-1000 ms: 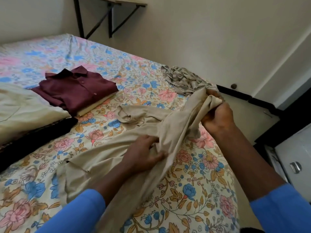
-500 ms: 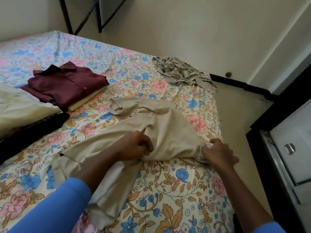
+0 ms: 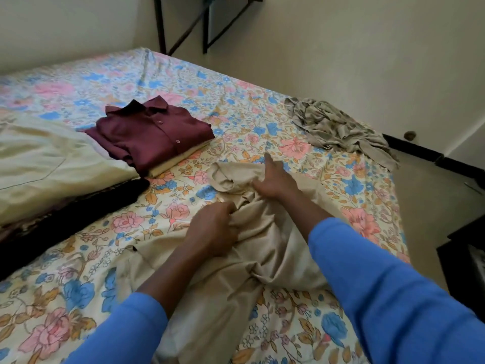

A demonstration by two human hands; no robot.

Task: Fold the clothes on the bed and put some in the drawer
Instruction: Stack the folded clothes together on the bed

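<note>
Nearest, at the near edge of the bed [image 3: 78, 298]: two blue sleeves [image 3: 380, 285] reaching in over a beige garment [image 3: 262, 253], rumpled and stretched from that edge toward the middle. Left hand [image 3: 212, 229] just past its sleeve, fingers curled tight round a bunched fold of the beige cloth. Right hand [image 3: 275, 182] a little farther in, on the garment's far end, fingers mostly straight and pressed down on the cloth; hard to tell whether the thumb pinches anything.

Step in hand, by the look of it: spreading and straightening the beige garment ahead of a first fold. Not yet flat, heavily creased between the two hands. Next move likely calling for a smoothing sweep outward to both sides, then squaring the edges before turning anything over. Thin, limp cloth, apt to bunch again if tugged from one point only.

Farther in, toward the left edge: a folded maroon shirt [image 3: 154, 135] stacked on a folded cream piece [image 3: 178, 160], beside pale cream bedding [image 3: 52, 164] over a dark cloth [image 3: 65, 222]. At the far right corner: a crumpled grey patterned garment [image 3: 338, 127], unfolded, trailing over the right edge.

Beyond: pale walls, dark bracket legs [image 3: 160, 24] of a wall shelf, bare floor [image 3: 433, 206], dark furniture [image 3: 467, 258] at the right. No drawer plainly in view.
</note>
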